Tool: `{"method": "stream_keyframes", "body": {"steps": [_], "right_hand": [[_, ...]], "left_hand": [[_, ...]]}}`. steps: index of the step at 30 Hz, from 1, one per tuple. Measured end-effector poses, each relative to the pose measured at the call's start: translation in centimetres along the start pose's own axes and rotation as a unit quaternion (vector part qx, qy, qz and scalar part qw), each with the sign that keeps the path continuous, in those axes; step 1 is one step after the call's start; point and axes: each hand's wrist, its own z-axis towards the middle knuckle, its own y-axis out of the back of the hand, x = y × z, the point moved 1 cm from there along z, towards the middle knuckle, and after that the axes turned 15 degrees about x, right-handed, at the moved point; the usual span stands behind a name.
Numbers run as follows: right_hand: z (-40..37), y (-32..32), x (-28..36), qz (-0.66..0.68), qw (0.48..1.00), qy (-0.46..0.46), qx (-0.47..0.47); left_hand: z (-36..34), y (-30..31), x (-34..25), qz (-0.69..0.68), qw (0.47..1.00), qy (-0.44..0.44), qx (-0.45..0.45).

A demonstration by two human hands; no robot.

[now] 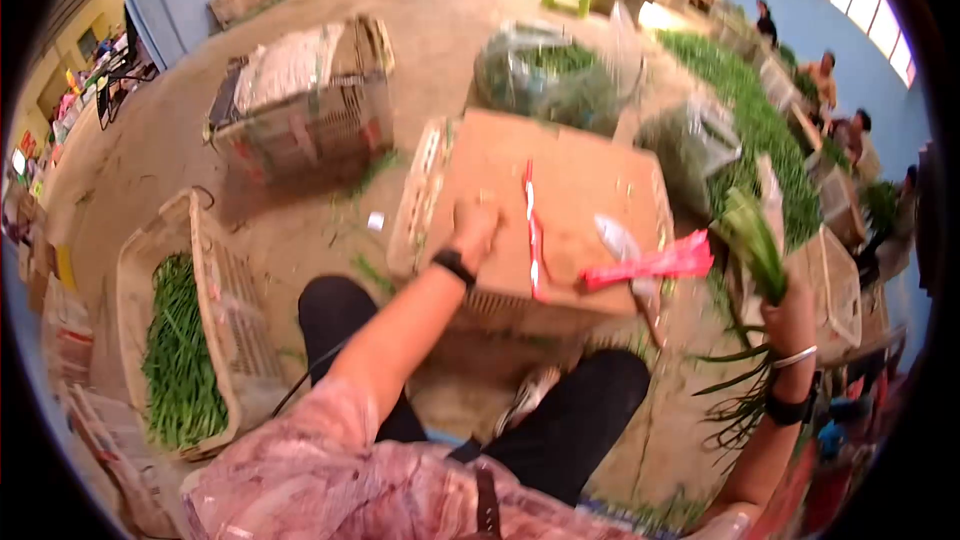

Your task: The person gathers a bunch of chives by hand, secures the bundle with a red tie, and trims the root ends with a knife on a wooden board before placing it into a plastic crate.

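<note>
My right hand (790, 318) is raised at the right, closed around a bunch of garlic chives (752, 245). The pale stem ends point up, and loose dark leaves hang below the wrist. My left hand (478, 225) rests on the cardboard sheet (560, 165), its fingers curled; whether anything is in them is hidden. Beside it lies a thin red and white strip (533, 230). Farther right, a bundle of pink strips (650, 261) lies across a knife (617, 237), whose blade shows above the bundle. The cardboard covers an upturned plastic crate (415, 210).
On my left stands a crate (215, 300) of green leaves. A covered crate (300, 120) is farther back. Plastic bags of greens (550, 75) stand behind the cardboard. Along the right run a long heap of greens (735, 90), more crates and several people.
</note>
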Motion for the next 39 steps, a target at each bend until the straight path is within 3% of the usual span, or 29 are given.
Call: {"method": "stream_keyframes", "body": {"steps": [3,6,7,9,12,15,18,21,22,25,26,27,29,31,33,35,37,38,39], "right_hand": [[-3.8,-1.0,-2.5,0.103,0.994,-0.041,0.023],[-7.7,-5.0,-4.5,0.195,0.976,-0.093,0.015],[-8.6,-6.0,-3.9,0.240,0.963,-0.119,0.020],[-10.1,-8.4,-4.4,0.301,0.938,-0.165,0.043],[-11.2,-10.6,-4.8,0.335,0.921,-0.189,0.065],[-11.7,-11.6,-5.2,0.337,0.918,-0.195,0.075],[-12.1,-13.9,-7.4,0.331,0.928,-0.161,0.053],[-12.3,-12.6,-5.8,0.382,0.904,-0.183,0.050],[-12.5,-12.8,-6.0,0.386,0.903,-0.182,0.051],[-13.3,-12.8,-6.7,0.341,0.919,-0.188,0.055],[-13.7,-12.4,-6.7,0.342,0.918,-0.196,0.046],[-14.1,-11.8,-6.6,0.345,0.915,-0.203,0.039],[-15.2,-11.4,-7.3,0.355,0.912,-0.204,0.030],[-16.1,-10.2,-7.6,0.351,0.909,-0.223,0.013],[-17.0,-8.5,-7.7,0.349,0.911,-0.219,-0.022],[-18.1,-6.9,-8.0,0.339,0.917,-0.206,-0.045],[-19.4,-6.0,-9.3,0.322,0.925,-0.194,-0.050],[-20.1,-5.6,-9.3,0.312,0.928,-0.197,-0.047],[-20.6,-5.1,-9.0,0.303,0.931,-0.199,-0.045]], "left_hand": [[1.2,-1.3,-2.0,-0.022,0.986,-0.160,-0.034],[4.7,-2.8,-0.8,0.187,0.976,-0.113,-0.006],[3.5,-4.1,-1.1,0.341,0.933,-0.110,-0.030],[1.8,-6.7,-1.1,0.437,0.885,-0.114,-0.115],[1.0,-8.6,-0.9,0.474,0.872,-0.046,-0.117],[1.6,-8.9,-0.7,0.457,0.876,-0.006,-0.155],[4.6,-7.1,1.4,0.403,0.890,-0.094,-0.191],[7.3,-4.3,1.9,0.161,0.985,-0.055,-0.012],[7.5,-3.7,2.4,0.112,0.988,-0.105,-0.036],[8.3,-1.5,1.7,-0.077,0.994,-0.056,0.062],[6.8,-1.4,0.5,-0.060,0.994,-0.075,0.058],[6.1,-2.3,-0.2,-0.156,0.984,-0.088,-0.008],[-0.8,-4.9,-3.2,-0.137,0.978,-0.132,0.081],[-3.8,-9.0,-2.9,-0.126,0.949,-0.170,0.234],[-8.4,-13.8,-0.1,-0.148,0.910,-0.120,0.369],[-13.6,-18.5,2.2,-0.073,0.941,-0.003,0.331],[-15.1,-19.4,3.9,-0.054,0.957,-0.067,0.275],[-14.5,-18.4,3.4,0.012,0.954,-0.168,0.248],[-13.5,-16.4,2.5,0.063,0.956,-0.169,0.229]]}}
